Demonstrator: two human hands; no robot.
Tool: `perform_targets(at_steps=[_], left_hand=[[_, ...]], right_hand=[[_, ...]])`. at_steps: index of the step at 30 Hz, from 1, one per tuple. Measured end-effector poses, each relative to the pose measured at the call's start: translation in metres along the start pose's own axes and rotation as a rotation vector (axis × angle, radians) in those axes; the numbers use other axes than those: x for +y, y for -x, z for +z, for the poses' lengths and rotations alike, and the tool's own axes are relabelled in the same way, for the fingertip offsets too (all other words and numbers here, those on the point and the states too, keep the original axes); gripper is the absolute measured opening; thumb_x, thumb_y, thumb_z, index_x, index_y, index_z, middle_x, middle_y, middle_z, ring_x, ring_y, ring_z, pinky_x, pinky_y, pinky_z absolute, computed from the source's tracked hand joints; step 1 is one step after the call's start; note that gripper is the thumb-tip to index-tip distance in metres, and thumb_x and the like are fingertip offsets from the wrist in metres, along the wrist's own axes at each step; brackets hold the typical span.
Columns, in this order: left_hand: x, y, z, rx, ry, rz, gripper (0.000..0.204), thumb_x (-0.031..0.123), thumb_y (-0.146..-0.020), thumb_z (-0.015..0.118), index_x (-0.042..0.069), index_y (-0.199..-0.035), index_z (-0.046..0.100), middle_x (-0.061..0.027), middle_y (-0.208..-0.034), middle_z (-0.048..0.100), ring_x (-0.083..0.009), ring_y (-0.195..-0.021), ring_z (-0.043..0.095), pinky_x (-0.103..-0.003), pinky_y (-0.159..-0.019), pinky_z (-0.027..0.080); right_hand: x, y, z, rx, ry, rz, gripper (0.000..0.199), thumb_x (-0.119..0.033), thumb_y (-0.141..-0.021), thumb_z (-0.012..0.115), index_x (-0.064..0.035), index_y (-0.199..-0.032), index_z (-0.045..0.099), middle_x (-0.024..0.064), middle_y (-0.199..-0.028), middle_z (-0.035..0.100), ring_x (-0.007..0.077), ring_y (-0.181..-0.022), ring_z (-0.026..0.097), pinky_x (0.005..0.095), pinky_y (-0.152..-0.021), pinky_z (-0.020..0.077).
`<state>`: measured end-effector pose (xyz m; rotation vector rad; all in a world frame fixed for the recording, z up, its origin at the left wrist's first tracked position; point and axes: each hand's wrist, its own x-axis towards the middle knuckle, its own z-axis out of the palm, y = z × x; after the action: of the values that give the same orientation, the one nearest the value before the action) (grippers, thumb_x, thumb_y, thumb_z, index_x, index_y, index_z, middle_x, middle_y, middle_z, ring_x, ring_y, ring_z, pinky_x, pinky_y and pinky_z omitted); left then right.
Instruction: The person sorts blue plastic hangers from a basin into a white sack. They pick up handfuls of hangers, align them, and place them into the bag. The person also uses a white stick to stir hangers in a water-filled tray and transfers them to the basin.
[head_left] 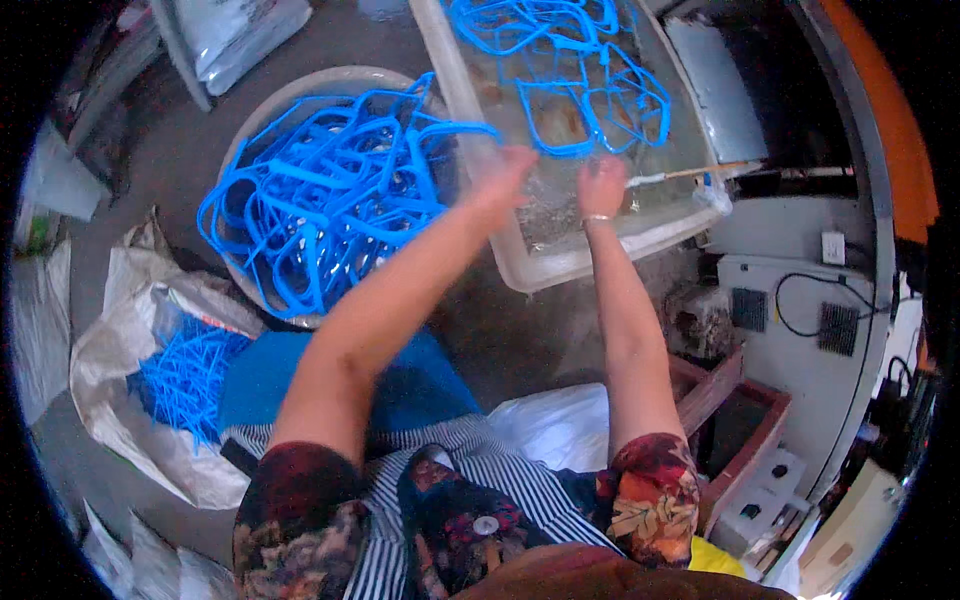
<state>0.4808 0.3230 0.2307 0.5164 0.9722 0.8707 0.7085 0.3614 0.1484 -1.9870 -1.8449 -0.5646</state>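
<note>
My right hand (602, 188) is over the near part of a pale water-filled tub (560, 268), its fingers closed at the near end of a blue plastic frame (632, 143). More blue frames (540, 40) lie in the water farther back. Motion smears my left hand (508, 185) beside the tub's left wall, so its fingers cannot be made out. Just left of it, a round basin (265, 108) is heaped with tangled blue plastic frames (330, 190). One blue strip from the heap reaches over toward the tub's wall.
An open white woven sack (110, 340) with thin blue plastic pieces (190, 375) stands at the lower left. A thin stick (700, 172) crosses the tub's right rim. A grey machine cabinet (790, 350) with a black cable is at the right, near a reddish frame (760, 420).
</note>
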Motion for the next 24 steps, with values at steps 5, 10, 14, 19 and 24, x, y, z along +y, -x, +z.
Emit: perform_targets(at_steps=[5, 10, 14, 19, 24], left_hand=[[0.067, 0.101, -0.083, 0.109, -0.169, -0.006, 0.039, 0.035, -0.083, 0.059, 0.011, -0.113, 0.053, -0.0049, -0.116, 0.053, -0.0188, -0.111, 0.047, -0.038, -0.091, 0.038], [0.086, 0.192, -0.195, 0.312, -0.013, -0.008, 0.030, 0.031, -0.089, 0.053, 0.013, -0.112, 0.055, -0.0040, -0.119, 0.056, -0.0179, -0.110, 0.051, -0.035, -0.090, 0.041], [0.063, 0.221, -0.278, 0.502, 0.168, 0.041, 0.025, 0.026, -0.090, 0.052, 0.010, -0.109, 0.056, -0.0049, -0.116, 0.057, -0.0175, -0.104, 0.053, -0.031, -0.087, 0.042], [0.044, 0.226, -0.324, 0.511, 0.338, -0.007, 0.023, 0.022, -0.090, 0.052, 0.007, -0.107, 0.058, -0.0047, -0.114, 0.058, -0.0165, -0.099, 0.055, -0.029, -0.086, 0.044], [0.052, 0.211, -0.304, 0.523, 0.288, -0.004, 0.025, 0.022, -0.089, 0.053, 0.007, -0.109, 0.057, -0.0069, -0.115, 0.057, -0.0168, -0.099, 0.055, -0.030, -0.086, 0.044]], right_hand=[[0.106, 0.015, 0.087, -0.459, -1.066, 1.564, 0.046, -0.025, -0.071, 0.070, -0.0040, -0.110, 0.057, 0.0174, -0.120, 0.054, 0.0287, -0.108, 0.054, 0.0430, -0.087, 0.0467], [0.067, 0.026, 0.113, -0.295, -1.286, 1.716, 0.039, -0.024, -0.075, 0.066, -0.0039, -0.107, 0.057, 0.0159, -0.112, 0.054, 0.0278, -0.100, 0.054, 0.0420, -0.081, 0.0467], [0.082, 0.019, 0.130, -0.169, -1.372, 1.739, 0.034, -0.024, -0.078, 0.062, -0.0039, -0.104, 0.056, 0.0147, -0.106, 0.055, 0.0271, -0.093, 0.054, 0.0412, -0.077, 0.0467], [0.076, 0.014, 0.154, 0.001, -1.422, 1.720, 0.028, -0.024, -0.082, 0.057, -0.0038, -0.101, 0.056, 0.0131, -0.098, 0.055, 0.0262, -0.085, 0.054, 0.0401, -0.071, 0.0467], [0.046, 0.021, 0.156, 0.182, -1.399, 1.666, 0.024, -0.024, -0.085, 0.053, -0.0038, -0.097, 0.056, 0.0116, -0.090, 0.056, 0.0253, -0.077, 0.054, 0.0391, -0.066, 0.0467]])
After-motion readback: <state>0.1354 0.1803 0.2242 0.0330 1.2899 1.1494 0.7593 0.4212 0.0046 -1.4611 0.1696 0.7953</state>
